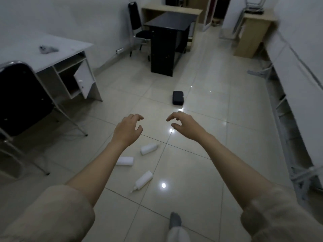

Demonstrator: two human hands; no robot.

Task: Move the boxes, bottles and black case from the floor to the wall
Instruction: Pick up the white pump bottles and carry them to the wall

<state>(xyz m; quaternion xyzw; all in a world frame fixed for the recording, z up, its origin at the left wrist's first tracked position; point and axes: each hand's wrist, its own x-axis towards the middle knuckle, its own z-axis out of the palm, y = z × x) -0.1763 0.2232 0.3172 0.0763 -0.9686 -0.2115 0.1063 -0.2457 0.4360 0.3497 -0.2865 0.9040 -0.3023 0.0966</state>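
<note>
The room I see is dim and soft. Lamp glare spots shine on the floor tiles (201,172) near my feet. Edges bend and blur.

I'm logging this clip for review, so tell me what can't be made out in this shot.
Head view only:
- Small grey object on the white desk: too blurred to identify.
- White item under the left forearm: partly covered, box or bottle unclear.
- Bottles' labels: too small.
- Right wall: motion-blurred.

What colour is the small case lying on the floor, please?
Black; the case shows in the head view.
</note>
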